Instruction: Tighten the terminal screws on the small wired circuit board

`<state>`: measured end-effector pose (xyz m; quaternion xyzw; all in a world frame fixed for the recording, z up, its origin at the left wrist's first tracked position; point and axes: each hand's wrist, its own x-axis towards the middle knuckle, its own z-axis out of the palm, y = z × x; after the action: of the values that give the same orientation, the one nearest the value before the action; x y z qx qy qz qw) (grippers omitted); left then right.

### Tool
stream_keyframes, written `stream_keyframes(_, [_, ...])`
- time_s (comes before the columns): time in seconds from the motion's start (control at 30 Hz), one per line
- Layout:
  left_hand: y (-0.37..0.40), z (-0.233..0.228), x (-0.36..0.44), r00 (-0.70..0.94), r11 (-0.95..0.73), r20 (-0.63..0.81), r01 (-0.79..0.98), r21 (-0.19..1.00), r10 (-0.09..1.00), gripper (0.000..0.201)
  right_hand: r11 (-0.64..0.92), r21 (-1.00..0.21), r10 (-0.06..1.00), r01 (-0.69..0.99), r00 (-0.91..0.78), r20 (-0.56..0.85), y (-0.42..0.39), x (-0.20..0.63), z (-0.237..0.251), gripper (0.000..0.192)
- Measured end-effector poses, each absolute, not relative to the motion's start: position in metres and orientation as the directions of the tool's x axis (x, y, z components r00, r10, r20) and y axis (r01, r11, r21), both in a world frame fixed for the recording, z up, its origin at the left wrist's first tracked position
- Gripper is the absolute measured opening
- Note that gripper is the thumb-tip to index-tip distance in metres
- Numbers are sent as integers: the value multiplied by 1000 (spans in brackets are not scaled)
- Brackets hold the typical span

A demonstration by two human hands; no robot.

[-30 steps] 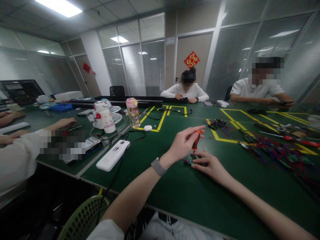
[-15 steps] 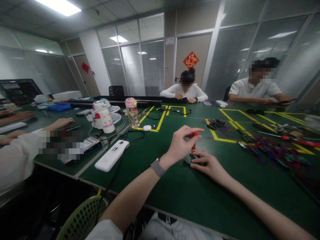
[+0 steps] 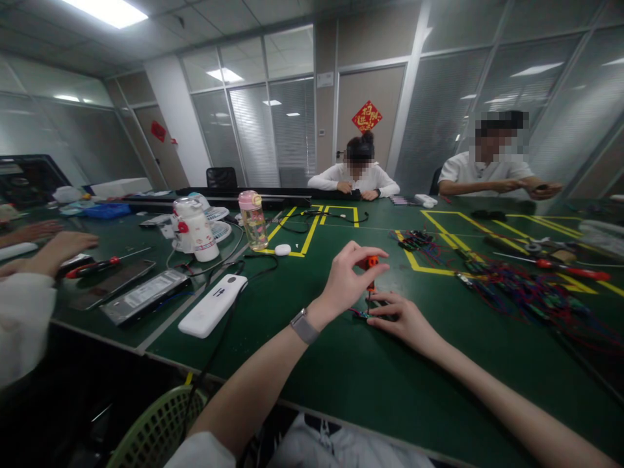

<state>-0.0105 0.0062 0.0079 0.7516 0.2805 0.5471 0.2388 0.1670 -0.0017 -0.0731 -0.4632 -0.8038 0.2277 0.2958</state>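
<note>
My left hand, with a watch on its wrist, has its thumb and fingers around the orange handle of a screwdriver. The screwdriver stands upright, its dark shaft pointing down at a small circuit board with thin wires on the green table. Low beside the shaft is my right hand, its thumb and fingertips closed at the board and the lower shaft. Those fingertips partly cover the board, so the screwdriver's tip cannot be made out clearly.
Wired circuit boards lie heaped at right, near a red-handled tool. To the left are a white power bank, a white bottle, a clear bottle and a hard drive. Co-workers sit opposite and at left.
The co-worker's hand at left has drawn back leftward, showing a red-and-black screwdriver and a dark flat device. The view has shifted slightly. My hands keep nearly the same pose around the screwdriver and board.
</note>
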Motion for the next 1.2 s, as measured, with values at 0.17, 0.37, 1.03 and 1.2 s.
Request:
stream_keyframes(0.17, [4,8,-9,387,-687,643,-34,726,661,33,466,-626,882,625,-385,273,-1,167,-76,21])
stream_keyframes(0.37, [7,7,-10,230,-730,699,87,678,677,23,480,-628,875,613,-391,287,-1,167,-75,20])
stream_keyframes(1.03, [6,10,-11,355,-664,630,-34,747,690,27,464,-619,883,634,-392,260,-3,166,-71,19])
stream_keyframes(1.2, [5,10,-10,266,-722,683,82,687,680,20,472,-619,879,628,-393,271,-4,166,-71,18])
